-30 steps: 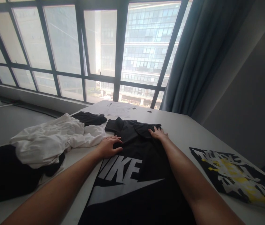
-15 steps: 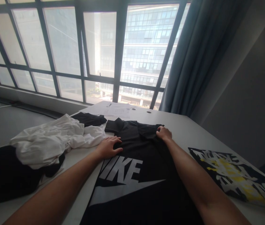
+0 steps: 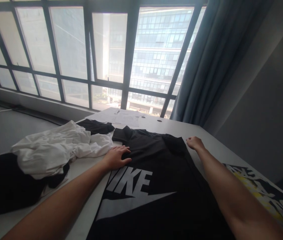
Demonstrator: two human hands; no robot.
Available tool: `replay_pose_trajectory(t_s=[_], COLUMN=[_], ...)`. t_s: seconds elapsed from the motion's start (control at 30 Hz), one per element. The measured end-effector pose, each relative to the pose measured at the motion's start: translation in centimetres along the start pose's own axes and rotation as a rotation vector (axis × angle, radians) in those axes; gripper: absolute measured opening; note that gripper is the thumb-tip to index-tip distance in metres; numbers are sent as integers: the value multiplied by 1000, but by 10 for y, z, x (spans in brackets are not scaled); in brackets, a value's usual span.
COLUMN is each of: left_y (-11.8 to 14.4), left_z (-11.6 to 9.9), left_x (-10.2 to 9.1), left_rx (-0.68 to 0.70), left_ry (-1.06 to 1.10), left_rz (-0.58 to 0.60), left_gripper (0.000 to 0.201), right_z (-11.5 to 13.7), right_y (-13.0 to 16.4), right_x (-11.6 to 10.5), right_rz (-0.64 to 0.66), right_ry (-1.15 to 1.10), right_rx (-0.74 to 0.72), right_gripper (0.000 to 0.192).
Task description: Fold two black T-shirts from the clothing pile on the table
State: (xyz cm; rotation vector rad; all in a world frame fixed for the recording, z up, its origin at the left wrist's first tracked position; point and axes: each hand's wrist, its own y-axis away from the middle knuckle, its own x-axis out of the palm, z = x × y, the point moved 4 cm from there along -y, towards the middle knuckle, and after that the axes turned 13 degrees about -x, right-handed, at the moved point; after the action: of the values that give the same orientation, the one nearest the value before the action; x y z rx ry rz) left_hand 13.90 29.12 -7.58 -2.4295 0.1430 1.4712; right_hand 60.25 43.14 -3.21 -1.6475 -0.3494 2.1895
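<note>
A black T-shirt (image 3: 153, 156) with a grey "NIKE" print and swoosh lies spread on the white table, its collar end toward the window. My left hand (image 3: 117, 157) rests flat on the shirt's left side above the lettering, fingers spread. Just to the right of the shirt's right sleeve (image 3: 177, 144), my right hand (image 3: 195, 143) hovers with curled fingers. A narrow strip of table shows between that hand and the sleeve, and nothing is seen in its grip.
Left of the shirt lie a crumpled white garment (image 3: 56, 146) and black clothing (image 3: 8, 183). A small black garment (image 3: 96, 126) and paper sheets (image 3: 116, 116) sit farther back. A printed black, white and yellow garment (image 3: 261, 190) lies at the right, partly behind my forearm.
My right hand has moved right, off the shirt's sleeve. The shirt's right side and sleeve, folded inward before, now lie out flatter to the right. My left hand has stayed put.
</note>
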Motion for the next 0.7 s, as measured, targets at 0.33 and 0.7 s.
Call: replay_pose_trajectory(t_s=[0.33, 0.7], left_y=[-1, -1], left_z=[3, 2], left_x=[3, 2], left_rx=[30, 26], left_ry=[10, -33], left_rz=[-36, -32], left_gripper=[46, 45], right_z=[96, 126], right_y=[63, 65], right_x=[19, 13], right_rz=[432, 206], right_ry=[178, 210], right_rx=[-428, -238], right_gripper=[47, 40])
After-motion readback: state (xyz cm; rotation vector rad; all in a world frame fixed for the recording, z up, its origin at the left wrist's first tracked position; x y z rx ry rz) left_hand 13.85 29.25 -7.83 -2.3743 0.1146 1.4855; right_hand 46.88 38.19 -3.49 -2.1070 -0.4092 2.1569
